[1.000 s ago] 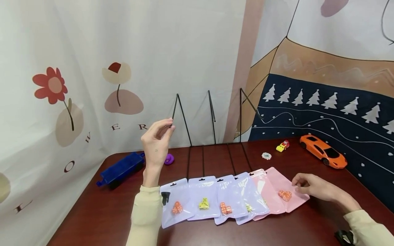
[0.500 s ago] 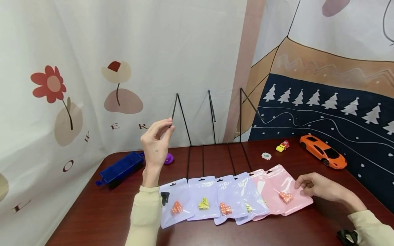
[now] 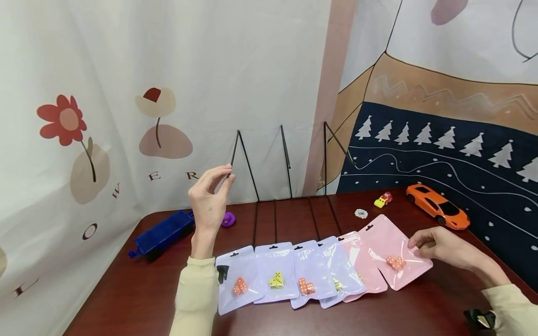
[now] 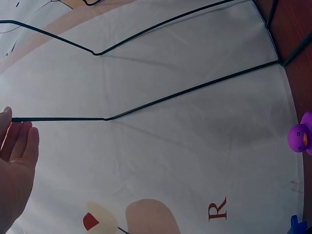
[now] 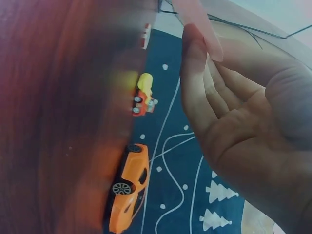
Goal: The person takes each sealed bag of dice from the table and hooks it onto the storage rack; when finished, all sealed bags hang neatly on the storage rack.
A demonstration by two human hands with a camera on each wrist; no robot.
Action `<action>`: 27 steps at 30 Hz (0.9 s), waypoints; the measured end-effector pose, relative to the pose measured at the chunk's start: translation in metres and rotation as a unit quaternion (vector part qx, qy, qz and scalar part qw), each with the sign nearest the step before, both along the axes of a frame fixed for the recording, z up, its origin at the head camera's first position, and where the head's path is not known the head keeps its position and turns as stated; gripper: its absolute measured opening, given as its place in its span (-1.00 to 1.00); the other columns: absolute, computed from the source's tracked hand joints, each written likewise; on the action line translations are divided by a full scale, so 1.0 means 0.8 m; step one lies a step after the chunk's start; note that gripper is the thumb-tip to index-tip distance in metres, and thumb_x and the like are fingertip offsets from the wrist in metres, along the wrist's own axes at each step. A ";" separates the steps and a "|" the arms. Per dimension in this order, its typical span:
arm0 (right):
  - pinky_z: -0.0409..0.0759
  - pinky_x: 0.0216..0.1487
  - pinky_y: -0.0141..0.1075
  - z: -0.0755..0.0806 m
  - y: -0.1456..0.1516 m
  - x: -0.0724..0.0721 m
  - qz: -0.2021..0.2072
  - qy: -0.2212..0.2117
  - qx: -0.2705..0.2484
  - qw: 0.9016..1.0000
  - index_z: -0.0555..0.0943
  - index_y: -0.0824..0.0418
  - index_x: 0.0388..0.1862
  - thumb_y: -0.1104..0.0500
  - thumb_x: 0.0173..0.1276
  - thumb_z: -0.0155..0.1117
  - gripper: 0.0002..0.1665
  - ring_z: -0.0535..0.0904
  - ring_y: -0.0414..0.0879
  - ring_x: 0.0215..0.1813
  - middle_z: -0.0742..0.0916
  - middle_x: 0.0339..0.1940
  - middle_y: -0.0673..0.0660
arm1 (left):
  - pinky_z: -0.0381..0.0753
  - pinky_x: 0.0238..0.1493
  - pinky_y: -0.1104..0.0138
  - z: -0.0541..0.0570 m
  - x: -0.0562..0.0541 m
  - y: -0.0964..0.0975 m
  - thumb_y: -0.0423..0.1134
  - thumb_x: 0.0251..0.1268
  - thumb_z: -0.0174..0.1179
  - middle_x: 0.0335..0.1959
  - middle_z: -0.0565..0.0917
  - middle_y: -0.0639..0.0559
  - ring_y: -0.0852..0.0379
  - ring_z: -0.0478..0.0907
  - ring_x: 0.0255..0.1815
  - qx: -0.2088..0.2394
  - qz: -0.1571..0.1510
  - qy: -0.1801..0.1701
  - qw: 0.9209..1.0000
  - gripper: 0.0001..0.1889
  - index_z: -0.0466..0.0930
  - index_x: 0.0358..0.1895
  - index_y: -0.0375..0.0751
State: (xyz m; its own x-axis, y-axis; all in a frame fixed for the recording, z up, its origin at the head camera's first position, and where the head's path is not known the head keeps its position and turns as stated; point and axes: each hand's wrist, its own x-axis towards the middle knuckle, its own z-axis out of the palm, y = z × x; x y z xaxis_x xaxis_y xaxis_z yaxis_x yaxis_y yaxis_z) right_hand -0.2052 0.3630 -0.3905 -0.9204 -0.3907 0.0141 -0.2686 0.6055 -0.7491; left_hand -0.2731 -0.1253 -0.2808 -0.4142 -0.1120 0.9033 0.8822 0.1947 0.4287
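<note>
My left hand (image 3: 208, 200) pinches the tip of the leftmost prong of a black wire rack (image 4: 195, 89), whose bent arms rise at the back of the table. At the right, my right hand (image 3: 447, 247) pinches the edge of a pink zip pouch (image 3: 395, 240) with orange dice inside. In the right wrist view that pouch (image 5: 201, 27) shows edge-on between thumb and fingers. Its left side overlaps another pink pouch (image 3: 370, 268). Several pale lilac pouches (image 3: 283, 256) with orange or yellow dice lie overlapping in a row across the front.
An orange toy car (image 3: 437, 206), a small yellow-red toy car (image 3: 383, 200) and a white chip marked 100 (image 3: 361, 213) sit at the back right. A blue toy (image 3: 164, 233) and a purple rubber duck (image 4: 300, 138) stand at the back left. Printed fabric hangs behind the table.
The right hand has drawn the outermost pink pouch rightward and turned it, opening a gap at the bottom beside its neighbour. The left hand keeps its pinch on the prong.
</note>
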 end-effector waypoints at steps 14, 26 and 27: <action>0.61 -0.44 -0.44 0.015 -0.010 0.007 -0.119 0.117 0.013 0.986 0.63 0.35 -0.24 0.40 0.18 0.34 -0.84 0.59 -0.29 -0.37 0.69 -0.32 0.06 | 0.59 0.06 0.22 0.001 0.000 -0.001 -0.69 0.03 0.25 -0.21 0.64 -0.39 -0.21 0.58 -0.09 0.000 -0.001 -0.001 1.000 -0.85 0.62 -0.28 -0.62; 0.55 -0.47 -0.53 0.025 -0.028 0.009 -0.175 0.181 -0.028 0.967 0.63 0.37 -0.14 0.33 0.20 0.38 -0.76 0.61 -0.25 -0.42 0.71 -0.36 0.03 | 0.57 0.08 0.21 0.000 0.000 0.001 -0.68 0.05 0.25 -0.21 0.64 -0.38 -0.19 0.59 -0.10 0.001 -0.001 -0.002 1.000 -0.86 0.62 -0.27 -0.61; 0.55 -0.48 -0.53 0.027 -0.031 0.010 -0.178 0.186 -0.030 0.966 0.63 0.37 -0.13 0.32 0.21 0.38 -0.75 0.61 -0.26 -0.42 0.71 -0.37 0.04 | 0.57 0.09 0.21 0.000 0.000 0.001 -0.68 0.05 0.25 -0.20 0.64 -0.37 -0.19 0.59 -0.10 0.001 -0.001 -0.002 1.000 -0.86 0.62 -0.27 -0.61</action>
State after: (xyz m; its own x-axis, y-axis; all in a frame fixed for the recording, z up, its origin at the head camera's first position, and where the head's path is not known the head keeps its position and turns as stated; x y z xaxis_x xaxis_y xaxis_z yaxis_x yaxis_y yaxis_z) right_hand -0.1974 0.3380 -0.3689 -0.9232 -0.0384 0.3823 -0.3083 0.6678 -0.6775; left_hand -0.2733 -0.1244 -0.2810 -0.4181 -0.1137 0.9012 0.8807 0.1923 0.4329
